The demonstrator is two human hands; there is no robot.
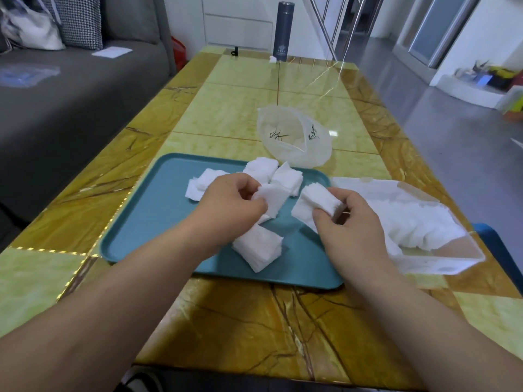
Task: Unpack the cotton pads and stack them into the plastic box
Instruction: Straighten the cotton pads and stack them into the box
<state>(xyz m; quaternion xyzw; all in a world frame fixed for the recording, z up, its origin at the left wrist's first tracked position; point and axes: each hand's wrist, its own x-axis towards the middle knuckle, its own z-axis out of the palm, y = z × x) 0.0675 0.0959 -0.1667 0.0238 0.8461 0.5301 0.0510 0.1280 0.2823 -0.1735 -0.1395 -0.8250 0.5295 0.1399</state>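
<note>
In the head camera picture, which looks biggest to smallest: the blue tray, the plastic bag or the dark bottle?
Blue tray, largest.
Plastic bag, next.
Dark bottle, smallest, but it stands farthest from the camera, so its real size is unsure.

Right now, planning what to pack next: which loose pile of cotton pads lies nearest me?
The pile by the near edge of the tray, below the left hand; the other loose piles lie along the far side.

- Found the tray (135, 222) plain teal.
- Found the cotton pads (257, 247) white.
- Noted black brush strokes on the translucent bag (294, 154), at one o'clock from the tray.
- Found the table (226, 117) yellow-green, bordered in veined brown.
- Found the flask (283, 26), at twelve o'clock, dark blue-grey.
</note>
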